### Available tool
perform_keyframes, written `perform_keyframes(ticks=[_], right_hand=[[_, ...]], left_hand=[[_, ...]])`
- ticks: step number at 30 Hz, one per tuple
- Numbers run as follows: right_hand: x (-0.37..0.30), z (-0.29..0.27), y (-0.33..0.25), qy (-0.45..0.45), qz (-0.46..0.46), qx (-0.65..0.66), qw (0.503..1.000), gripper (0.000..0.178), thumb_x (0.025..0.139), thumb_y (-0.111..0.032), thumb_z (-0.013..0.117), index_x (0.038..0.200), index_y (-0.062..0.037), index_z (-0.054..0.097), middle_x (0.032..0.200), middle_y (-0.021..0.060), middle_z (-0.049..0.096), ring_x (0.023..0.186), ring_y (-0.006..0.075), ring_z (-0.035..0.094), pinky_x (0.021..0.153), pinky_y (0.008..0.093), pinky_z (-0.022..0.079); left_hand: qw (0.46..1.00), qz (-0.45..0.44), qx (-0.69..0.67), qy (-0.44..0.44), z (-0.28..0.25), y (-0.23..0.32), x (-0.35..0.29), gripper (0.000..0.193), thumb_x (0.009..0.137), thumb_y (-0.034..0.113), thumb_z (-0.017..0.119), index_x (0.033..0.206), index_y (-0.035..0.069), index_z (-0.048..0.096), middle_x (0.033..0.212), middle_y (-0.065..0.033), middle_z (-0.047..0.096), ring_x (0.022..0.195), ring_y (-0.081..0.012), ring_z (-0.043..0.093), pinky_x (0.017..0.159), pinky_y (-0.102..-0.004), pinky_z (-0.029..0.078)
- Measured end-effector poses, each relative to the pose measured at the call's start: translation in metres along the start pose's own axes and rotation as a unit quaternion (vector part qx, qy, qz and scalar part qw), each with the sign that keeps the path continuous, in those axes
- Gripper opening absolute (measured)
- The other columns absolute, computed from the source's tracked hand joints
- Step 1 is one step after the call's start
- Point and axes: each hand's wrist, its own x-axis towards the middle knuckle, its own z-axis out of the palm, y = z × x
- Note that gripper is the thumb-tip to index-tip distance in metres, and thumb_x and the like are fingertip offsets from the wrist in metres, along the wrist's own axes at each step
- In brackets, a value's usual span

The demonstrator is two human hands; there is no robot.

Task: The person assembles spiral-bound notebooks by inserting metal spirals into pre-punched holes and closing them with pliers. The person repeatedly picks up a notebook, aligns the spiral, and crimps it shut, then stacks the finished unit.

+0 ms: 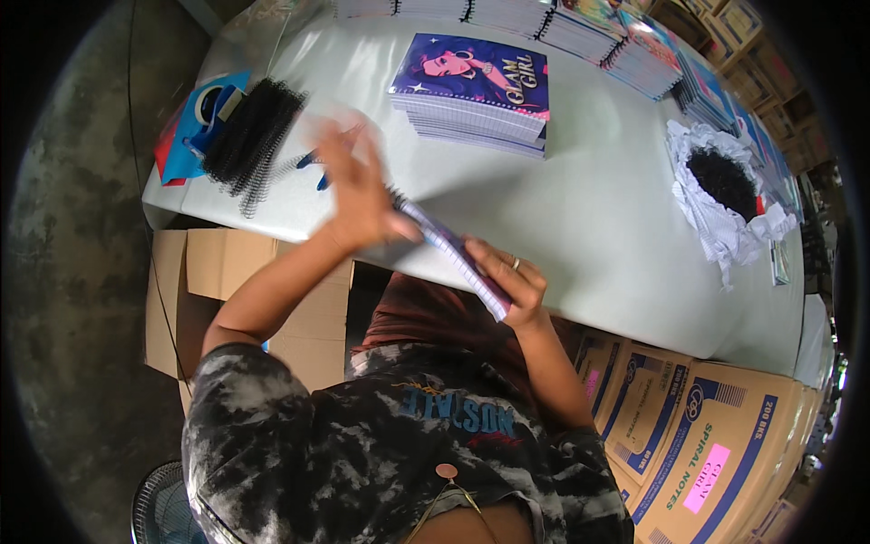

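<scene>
The right hand (509,283) grips a notebook (453,254) edge-on over the table's (598,208) near edge; the left hand (358,195), blurred, seems open against its spiral end. A white paper-lined container (716,227) holds black pieces (722,181).

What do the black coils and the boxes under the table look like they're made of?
Coils: likely plastic or coated wire; thin black spirals with a dull sheen, too blurred to settle which. Boxes: corrugated cardboard, matte brown with printed panels and folded flaps.
</scene>
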Motion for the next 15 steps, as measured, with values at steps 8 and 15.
perform_keyframes(ticks=[8,15], right_hand=[[0.0,0.005,-0.003,0.031,0.049,-0.003,0.998,0.033,0.073,-0.004,0.067,0.105,-0.0002,0.062,0.096,0.0162,0.065,0.08,0.0262,0.067,0.066,0.03,0.054],[0.002,0.001,-0.01,0.05,0.25,0.172,0.952,0.026,0.084,-0.007,0.061,0.108,0.0005,0.061,0.09,0.0112,0.067,0.073,0.0143,0.064,0.065,0.0251,0.05]], left_hand=[[0.998,-0.017,0.032,-0.043,-0.004,0.015,0.011,0.103,0.075,0.074,0.037,0.134,-0.008,0.02,0.133,-0.0335,0.025,0.13,-0.0471,0.013,0.104,-0.0575,0.005],[0.999,0.027,0.016,-0.029,-0.022,0.009,0.096,0.034,0.073,0.042,0.066,0.075,0.009,0.062,0.067,-0.0035,0.055,0.063,-0.0219,0.053,0.056,-0.0327,0.04]])
